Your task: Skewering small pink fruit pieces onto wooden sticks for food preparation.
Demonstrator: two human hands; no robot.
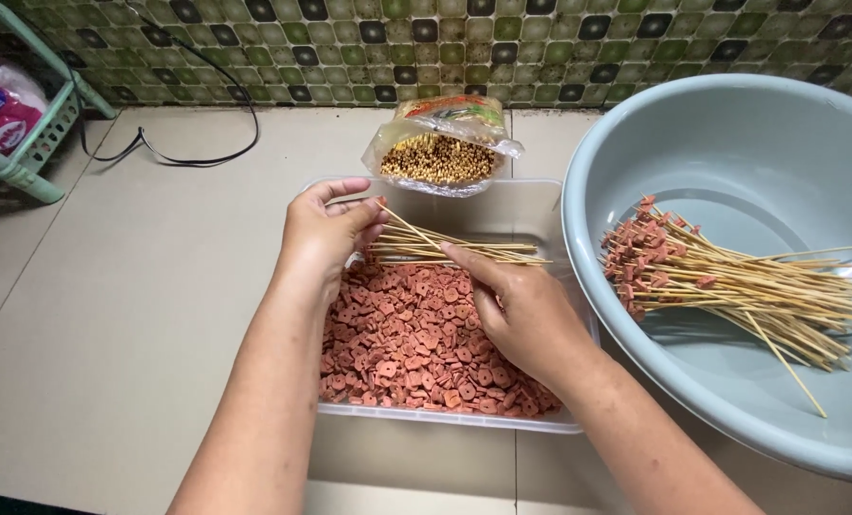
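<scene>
Left hand raised over the far left corner of the clear rectangular plastic tray, fingers together and clamped on one end of a loose bundle of thin bare bamboo skewers, which lies across the tray's far half with the free ends fanning right, kept above the food rather than buried in it. Right hand lower and nearer, palm down over the heap of small reddish-brown sausage slices that fills the tray's near half; index finger and thumb drawn together at the skewer bundle (whether pinching a single stick or only touching it, cannot tell). Just right of the tray, a large pale blue-grey plastic basin, holding a pile of skewers already threaded with red slices, loaded ends to the left, bare handles to the right, close enough for a short reach. Behind the tray, an opened clear plastic bag of more bamboo skewers, seen end on, mouth towards the tray. All of it resting on a beige tiled floor; green-and-dark mosaic wall behind, black cable and pale green rack at far left.
</scene>
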